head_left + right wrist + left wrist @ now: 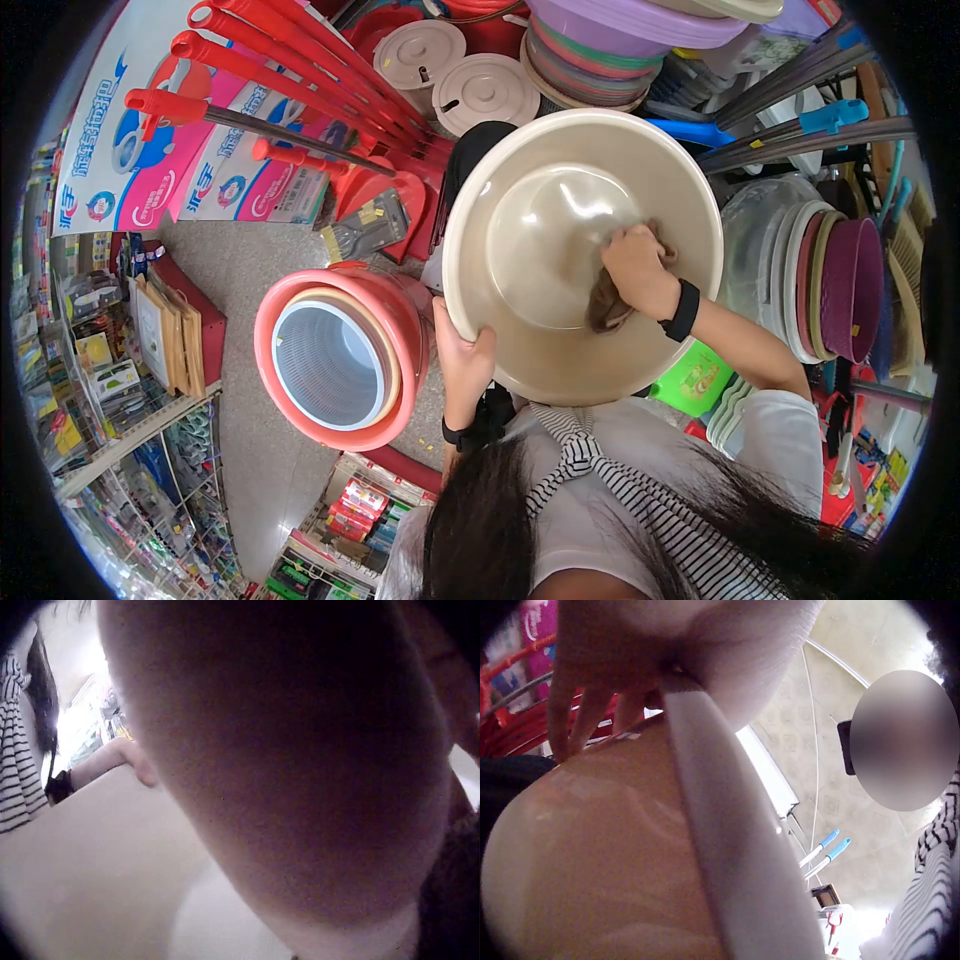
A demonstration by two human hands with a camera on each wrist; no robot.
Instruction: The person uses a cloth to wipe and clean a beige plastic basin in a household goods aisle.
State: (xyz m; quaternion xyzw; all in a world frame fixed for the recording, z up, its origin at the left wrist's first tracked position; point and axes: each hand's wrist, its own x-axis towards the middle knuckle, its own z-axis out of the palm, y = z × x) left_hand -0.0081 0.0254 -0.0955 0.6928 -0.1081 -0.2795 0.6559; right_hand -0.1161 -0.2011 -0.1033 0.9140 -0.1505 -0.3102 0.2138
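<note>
A large beige plastic basin (540, 235) tilts toward me in the head view, its glossy inside facing up. At its lower left, my left hand (463, 355) grips the rim, thumb on the inner side. The left wrist view shows that hand's fingers (592, 712) spread along the outer wall, beyond the rim (727, 817). Against the inner right wall, my right hand (638, 270) holds a bunched brown cloth (606, 305) with curled fingers. In the right wrist view the palm fills most of the picture, with the dark fuzzy cloth (454, 877) at the edge.
Nested red and white buckets (335, 360) stand on the floor at left. Red-handled poles (300, 70) lean behind them, near lidded beige bins (487, 95). Stacked basins (845, 285) and blue-capped poles (830, 117) crowd the right. Shelves (110, 470) line the left.
</note>
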